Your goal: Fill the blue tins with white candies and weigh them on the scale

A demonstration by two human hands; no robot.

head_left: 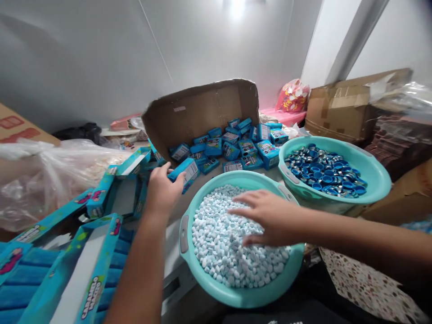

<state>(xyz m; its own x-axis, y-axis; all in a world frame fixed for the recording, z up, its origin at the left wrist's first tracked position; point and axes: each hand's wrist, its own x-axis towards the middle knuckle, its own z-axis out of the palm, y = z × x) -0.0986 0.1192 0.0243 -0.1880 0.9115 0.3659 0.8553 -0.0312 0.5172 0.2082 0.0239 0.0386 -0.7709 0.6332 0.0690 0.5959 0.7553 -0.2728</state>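
Observation:
My left hand has its thumb and fingers closed on a small blue candy box, tilted, beside the heap of similar boxes. Over a turquoise basin my right hand is spread, its fingers apart and with nothing visible in it. The basin is full of small white and pale blue candies, and some under the hand look blurred. The heap of blue boxes lies in front of an upright cardboard flap.
A second turquoise basin at right holds blue and silver caps. Blue display cartons, some with boxes inside, stand at left near a clear plastic bag. A brown carton and a red patterned bag are behind.

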